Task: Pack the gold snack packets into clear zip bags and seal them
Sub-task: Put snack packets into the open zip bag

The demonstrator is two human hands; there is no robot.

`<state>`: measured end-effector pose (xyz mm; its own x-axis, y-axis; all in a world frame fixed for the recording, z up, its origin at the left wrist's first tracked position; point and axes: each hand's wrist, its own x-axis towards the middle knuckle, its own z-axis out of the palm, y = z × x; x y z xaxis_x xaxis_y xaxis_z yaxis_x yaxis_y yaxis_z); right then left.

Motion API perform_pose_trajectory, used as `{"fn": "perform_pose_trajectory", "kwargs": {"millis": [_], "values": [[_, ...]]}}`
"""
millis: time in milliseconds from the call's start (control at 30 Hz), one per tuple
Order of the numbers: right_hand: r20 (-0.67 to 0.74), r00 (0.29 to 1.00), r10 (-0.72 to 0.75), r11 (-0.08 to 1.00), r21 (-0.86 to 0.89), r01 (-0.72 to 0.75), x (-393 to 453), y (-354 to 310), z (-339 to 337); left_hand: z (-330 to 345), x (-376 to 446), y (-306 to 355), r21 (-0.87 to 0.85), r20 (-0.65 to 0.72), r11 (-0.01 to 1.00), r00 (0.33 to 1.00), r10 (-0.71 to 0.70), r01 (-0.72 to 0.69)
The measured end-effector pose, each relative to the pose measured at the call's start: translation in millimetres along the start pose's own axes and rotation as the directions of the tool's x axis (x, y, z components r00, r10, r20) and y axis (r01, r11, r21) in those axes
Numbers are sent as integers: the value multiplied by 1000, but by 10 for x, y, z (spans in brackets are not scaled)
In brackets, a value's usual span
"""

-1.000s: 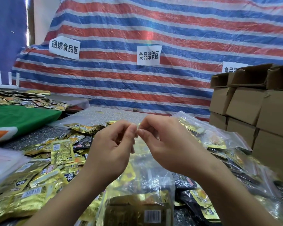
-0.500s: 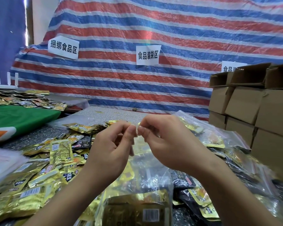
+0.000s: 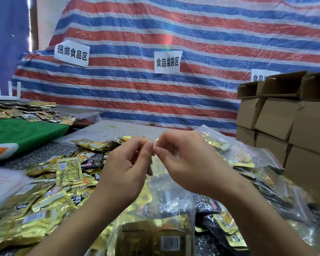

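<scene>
Your left hand [image 3: 127, 170] and right hand [image 3: 183, 163] both pinch the zip bag [image 3: 166, 204] top at center. Uneven pressure probably leaves the seal gapped, and the packets [image 3: 151, 235] could slip toward 6 o'clock.

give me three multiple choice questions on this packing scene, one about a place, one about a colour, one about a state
1. Where are the cardboard boxes stacked?
A. far left
B. right side
C. on the green cloth

2. What colour is the cloth on the left table?
A. green
B. yellow
C. black

3. What are the hands doing with the clear bag?
A. resting flat on it
B. pinching its top edge
C. hanging empty

Key: 1 B, boxes stand at the right edge. 2 A, it is plainly green. 3 B, left hand and right hand meet fingertips at the bag's top.
</scene>
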<state>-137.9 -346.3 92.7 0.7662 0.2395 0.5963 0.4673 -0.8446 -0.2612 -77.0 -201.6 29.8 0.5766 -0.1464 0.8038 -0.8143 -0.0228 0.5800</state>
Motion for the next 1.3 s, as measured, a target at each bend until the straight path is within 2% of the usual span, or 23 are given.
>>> {"fn": "perform_pose_trajectory", "kwargs": {"millis": [200, 300, 400, 467, 600, 733, 867, 1300], "values": [[-83, 996, 12, 1000, -27, -15, 4, -3, 74, 22, -14, -6, 49, -36, 998, 999, 34, -32], [-70, 997, 26, 1000, 2, -26, 12, 14, 74, 21, -23, -3, -33, -31, 999, 999, -17, 16], [-72, 997, 34, 999, 13, -34, 16, 25, 80, 22, -22, -1, -130, 42, 986, 994, -99, 104], [-69, 997, 41, 999, -1, -41, 18, 21, 83, 29, -20, 4, -127, 62, 988, 994, -84, 92], [-45, 999, 27, 1000, 15, -27, 29, 2, 33, 18, -3, 9, -92, -35, 995, 998, -51, 48], [-31, 1000, -1, 999, -40, 0, 24, -20, -53, -7, 21, 37, -83, -95, 996, 995, -25, 17], [19, 999, 42, 996, -80, -41, 6, 69, -164, -58, 43, 39, -76, -147, 997, 989, -14, 3], [185, 980, 74, 993, -106, -55, -43, 314, -434, -105, 72, -32, -98, -205, 994, 977, -64, 45]]}}
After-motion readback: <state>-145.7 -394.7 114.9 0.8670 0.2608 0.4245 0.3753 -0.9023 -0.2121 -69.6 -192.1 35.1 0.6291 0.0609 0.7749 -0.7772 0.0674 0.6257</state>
